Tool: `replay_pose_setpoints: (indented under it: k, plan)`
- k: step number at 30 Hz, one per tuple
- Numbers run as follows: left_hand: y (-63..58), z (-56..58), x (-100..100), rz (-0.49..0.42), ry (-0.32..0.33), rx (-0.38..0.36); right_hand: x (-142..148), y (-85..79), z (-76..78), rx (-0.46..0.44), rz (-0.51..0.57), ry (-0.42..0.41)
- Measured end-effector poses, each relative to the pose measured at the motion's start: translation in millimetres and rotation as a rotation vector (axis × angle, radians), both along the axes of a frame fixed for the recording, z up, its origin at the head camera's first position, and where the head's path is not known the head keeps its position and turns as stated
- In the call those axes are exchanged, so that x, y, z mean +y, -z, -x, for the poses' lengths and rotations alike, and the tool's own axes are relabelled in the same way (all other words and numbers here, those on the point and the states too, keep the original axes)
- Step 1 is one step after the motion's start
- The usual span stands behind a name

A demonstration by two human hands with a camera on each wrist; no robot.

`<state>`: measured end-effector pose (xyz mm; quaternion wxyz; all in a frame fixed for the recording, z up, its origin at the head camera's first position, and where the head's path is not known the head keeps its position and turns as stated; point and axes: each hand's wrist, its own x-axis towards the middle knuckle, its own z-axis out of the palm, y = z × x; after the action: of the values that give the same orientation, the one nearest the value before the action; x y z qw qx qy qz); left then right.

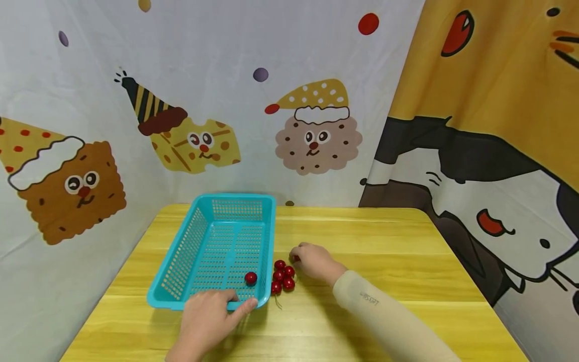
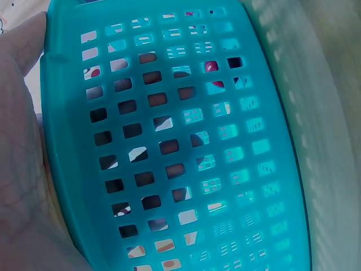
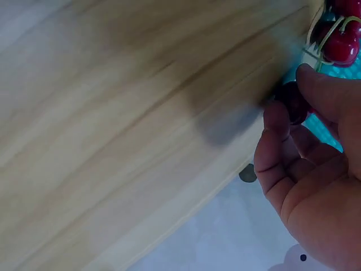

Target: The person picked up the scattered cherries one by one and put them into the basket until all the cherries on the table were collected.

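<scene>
My left hand [image 1: 209,317] grips the near rim of a turquoise plastic basket [image 1: 269,241], thumb outside and fingers over the edge. One dark red cherry [image 1: 251,278] lies inside, near the basket's front right corner. To the right of the basket, my right hand [image 1: 315,260] pinches another cherry [image 3: 294,103] between thumb and fingertips, low over the table. Several more cherries [image 1: 288,284] sit in a cluster between the basket and that hand, some with green stems. In the left wrist view, the perforated basket wall [image 2: 186,130] fills most of the picture beside the left hand.
A yellow wood-grain table [image 1: 362,236] carries everything. Behind it hangs a pale curtain [image 1: 217,40] printed with cartoon food figures, and at the right a yellow, black and white printed cloth [image 1: 506,100] drops past the table's edge.
</scene>
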<state>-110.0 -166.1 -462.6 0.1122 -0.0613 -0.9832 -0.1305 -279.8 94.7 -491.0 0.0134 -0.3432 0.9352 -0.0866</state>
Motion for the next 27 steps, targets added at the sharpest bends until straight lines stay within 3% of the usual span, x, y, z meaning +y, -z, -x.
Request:
replay_pose_setpoints:
  k: [4,7,11,14,16,19,22,27]
  plan:
    - [0.2,-0.2,0,0.0,-0.001,0.003,3,-8.4,4.9,0.026,0.009,0.022]
    - [1.1,-0.3,-1,-0.001,0.002,0.006,1,-28.9,10.9,0.067,0.061,0.094]
    - [2.6,-0.7,-3,-0.002,-0.001,0.013,-17,-69.0,13.0,0.155,0.299,0.183]
    - [3.0,-0.8,-4,-0.003,-0.003,0.017,-43,-95.8,2.6,0.154,0.501,0.135]
    - [3.0,-0.9,-4,-0.001,-0.001,0.027,-64,-107.1,-9.7,0.109,0.552,0.063]
    - [1.7,-0.7,-3,-0.007,0.011,0.047,-95,-109.0,-29.5,0.059,0.472,-0.056]
    - [0.9,-0.7,-2,-0.015,0.02,0.068,-119,-95.8,-43.7,0.029,0.34,-0.152]
    - [0.6,0.7,-2,-0.019,0.025,0.092,-142,-62.0,-53.1,-0.029,0.099,-0.161]
